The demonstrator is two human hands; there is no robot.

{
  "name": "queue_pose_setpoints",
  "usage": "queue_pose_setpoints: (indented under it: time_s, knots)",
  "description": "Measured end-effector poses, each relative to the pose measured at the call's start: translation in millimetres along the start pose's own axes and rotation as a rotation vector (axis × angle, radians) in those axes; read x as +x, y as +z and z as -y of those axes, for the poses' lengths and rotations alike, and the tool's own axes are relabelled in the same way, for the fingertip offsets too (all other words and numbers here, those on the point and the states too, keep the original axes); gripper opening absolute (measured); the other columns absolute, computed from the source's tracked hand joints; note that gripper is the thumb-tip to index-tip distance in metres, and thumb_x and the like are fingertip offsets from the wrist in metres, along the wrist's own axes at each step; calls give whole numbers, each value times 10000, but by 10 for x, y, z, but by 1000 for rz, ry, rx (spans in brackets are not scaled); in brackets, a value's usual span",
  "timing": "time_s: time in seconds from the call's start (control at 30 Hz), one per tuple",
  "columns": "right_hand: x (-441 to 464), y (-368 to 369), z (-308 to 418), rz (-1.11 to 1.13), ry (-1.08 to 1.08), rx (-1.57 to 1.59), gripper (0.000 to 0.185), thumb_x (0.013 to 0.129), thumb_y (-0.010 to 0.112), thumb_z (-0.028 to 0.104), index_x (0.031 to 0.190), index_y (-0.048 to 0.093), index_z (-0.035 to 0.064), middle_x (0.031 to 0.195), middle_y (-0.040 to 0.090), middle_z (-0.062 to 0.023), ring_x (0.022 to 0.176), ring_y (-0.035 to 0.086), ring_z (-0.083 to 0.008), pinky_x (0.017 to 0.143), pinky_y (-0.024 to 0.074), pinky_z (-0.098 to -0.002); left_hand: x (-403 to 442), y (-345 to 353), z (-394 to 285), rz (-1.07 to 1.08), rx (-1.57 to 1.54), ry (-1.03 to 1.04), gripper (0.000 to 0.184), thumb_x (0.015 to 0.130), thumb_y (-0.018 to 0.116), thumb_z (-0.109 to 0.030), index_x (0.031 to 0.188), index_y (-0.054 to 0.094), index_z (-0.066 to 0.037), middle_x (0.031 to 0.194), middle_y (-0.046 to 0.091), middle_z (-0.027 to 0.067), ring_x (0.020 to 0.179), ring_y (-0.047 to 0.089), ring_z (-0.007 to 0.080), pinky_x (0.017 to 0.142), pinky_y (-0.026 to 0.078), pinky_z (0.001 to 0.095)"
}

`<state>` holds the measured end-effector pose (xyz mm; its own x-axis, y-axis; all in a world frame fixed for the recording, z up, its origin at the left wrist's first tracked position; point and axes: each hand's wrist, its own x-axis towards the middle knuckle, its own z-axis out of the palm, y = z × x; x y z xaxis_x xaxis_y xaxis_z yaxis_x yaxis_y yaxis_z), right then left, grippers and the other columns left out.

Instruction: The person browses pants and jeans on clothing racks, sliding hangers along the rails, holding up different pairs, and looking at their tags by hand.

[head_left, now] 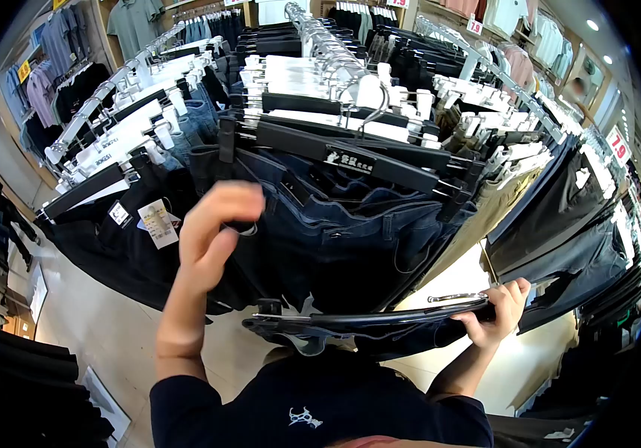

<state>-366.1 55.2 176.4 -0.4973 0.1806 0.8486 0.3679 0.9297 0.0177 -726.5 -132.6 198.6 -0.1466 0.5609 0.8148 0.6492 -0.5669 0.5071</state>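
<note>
My right hand is closed around one end of a dark clip hanger, held level in front of my body. Dark jeans hang from it, and its metal hook points away from me. My left hand, slightly blurred, is raised with fingers curved and thumb apart. It appears to hold nothing. Just beyond it, dark blue jeans hang at the front of the middle rail, clipped to a black hanger. Whether my left fingertips touch those jeans, I cannot tell.
Black trousers with a paper tag hang on the left. A chrome rail packed with hangers runs away from me. Khaki trousers and more dark trousers hang on the right. Another person is at the far right.
</note>
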Motion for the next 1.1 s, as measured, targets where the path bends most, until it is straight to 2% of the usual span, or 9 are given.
queue_pose_setpoints:
  time_s: [0.1, 0.13, 0.17, 0.3, 0.47, 0.77, 0.9, 0.97, 1.1]
  knots:
    - [54, 70, 98, 21, 17, -1, 553, 580, 733, 561, 709, 536, 61, 583, 496, -26, 555, 438, -216, 690, 322, -359, -534, -5, -284, 4, -328, -236, 637, 834, 503, -567, 932, 635, 49, 938, 626, 187, 847, 623, 271, 755, 485, 326]
    - [33, 116, 112, 26, 35, 4, 562, 559, 744, 558, 707, 533, 58, 595, 493, -30, 556, 439, -223, 690, 322, -358, -641, -15, -365, 30, -275, -259, 565, 812, 581, -517, 944, 642, 29, 966, 619, 183, 856, 616, 252, 754, 482, 307]
    - [80, 160, 168, 18, 29, 4, 563, 554, 746, 555, 706, 532, 57, 598, 483, -32, 570, 436, -221, 690, 318, -357, -738, -8, -431, 50, -274, -308, 414, 797, 682, -307, 1047, 595, 11, 989, 610, 169, 869, 603, 216, 750, 475, 289]
    - [211, 379, 340, 134, -21, 79, 534, 546, 756, 530, 704, 536, 69, 616, 467, -23, 602, 431, -225, 684, 310, -361, -1160, 336, -492, -346, -327, -541, 449, 767, 637, 53, 1176, 462, -8, 948, 606, 101, 894, 578, 137, 727, 460, 248]
    - [422, 682, 516, 256, -130, 240, 482, 539, 781, 460, 689, 537, 72, 590, 478, -22, 564, 448, -223, 665, 347, -363, -1466, 232, -524, -542, -95, -662, 341, 746, 636, 63, 1054, 507, -7, 805, 605, 63, 695, 612, 125, 656, 460, 222]
    - [635, 1013, 637, 440, -324, 424, 436, 606, 758, 446, 592, 527, 76, 487, 467, -22, 425, 476, -192, 437, 373, -292, -1425, 15, -685, -676, 131, -678, 284, 762, 583, 63, 1037, 536, 10, 746, 572, 22, 654, 556, 81, 621, 434, 198]
    - [699, 1237, 624, 606, -191, 504, 446, 588, 765, 429, 602, 546, 41, 533, 498, -91, 493, 525, -287, 476, 405, -354, -1313, -83, -614, -617, 312, -670, 221, 824, 535, -22, 1039, 516, 22, 712, 566, 40, 614, 557, 105, 591, 462, 221]
    - [755, 1298, 625, 770, -82, 559, 437, 614, 757, 407, 621, 551, 22, 559, 516, -135, 534, 539, -329, 493, 411, -370, -1157, -87, -583, -650, 324, -752, 215, 814, 523, 17, 1029, 541, 13, 727, 563, 28, 625, 546, 91, 596, 451, 218]
    - [773, 1407, 402, 1119, -321, 855, 464, 816, 607, 445, 637, 573, 18, 525, 507, -158, 502, 533, -339, 483, 408, -385, -945, -77, -586, -572, 335, -755, 230, 786, 523, 39, 1007, 578, 7, 823, 569, 30, 701, 532, 70, 638, 428, 197]
